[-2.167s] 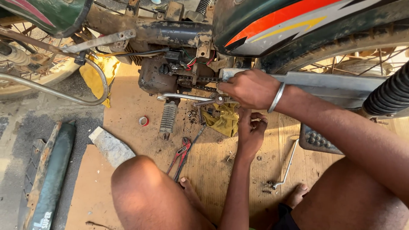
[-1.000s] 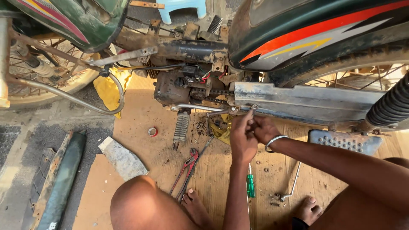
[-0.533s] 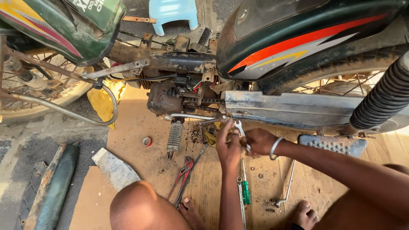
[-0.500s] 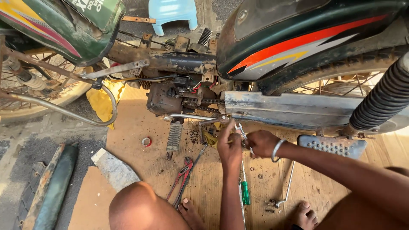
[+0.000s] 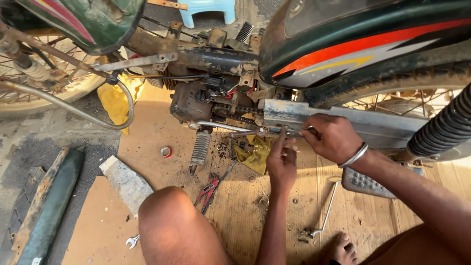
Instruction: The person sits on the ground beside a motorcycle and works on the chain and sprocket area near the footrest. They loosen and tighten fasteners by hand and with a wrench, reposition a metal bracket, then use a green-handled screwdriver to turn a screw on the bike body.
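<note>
Thin, dirt-coated grey metal rod (image 5: 255, 131): horizontal under the motorcycle's rusty engine (image 5: 196, 100), pinched by left hand (image 5: 282, 162) fingers (image 5: 279, 143); right hand (image 5: 333, 137) fingers curled around its end beside them.

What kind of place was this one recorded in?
Probably an informal, ground-level motorcycle repair spot. A partly stripped motorcycle stands over boards on the ground, with red-handled pliers and a small wrench lying loose. Both hands, left hand and right hand, work at its frame.
</note>
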